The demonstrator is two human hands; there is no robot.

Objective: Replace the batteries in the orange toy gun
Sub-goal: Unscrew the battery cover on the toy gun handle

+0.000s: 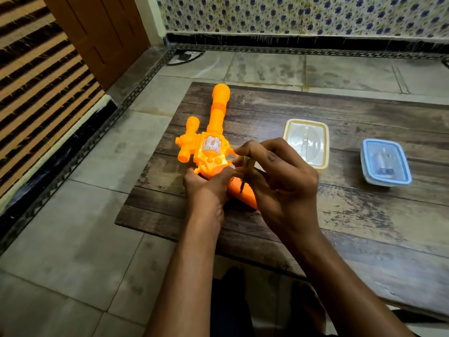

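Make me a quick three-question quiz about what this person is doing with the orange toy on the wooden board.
1. True or false: the left hand grips the orange plastic toy gun by its handle.
2. What does the right hand pinch? A) a small screwdriver B) a spoon C) a battery
3. How many lidded plastic boxes sit on the dark wooden board?

Key: 1 true. 2 A, the small screwdriver, tip on the handle. 3 two: the cream-rimmed clear box and the blue-rimmed clear box.

You see a bright orange toy gun [213, 142], a dark wood-grain table [340, 113], a blue-rimmed box [385, 162] and blue-flowered wall tiles [291, 13].
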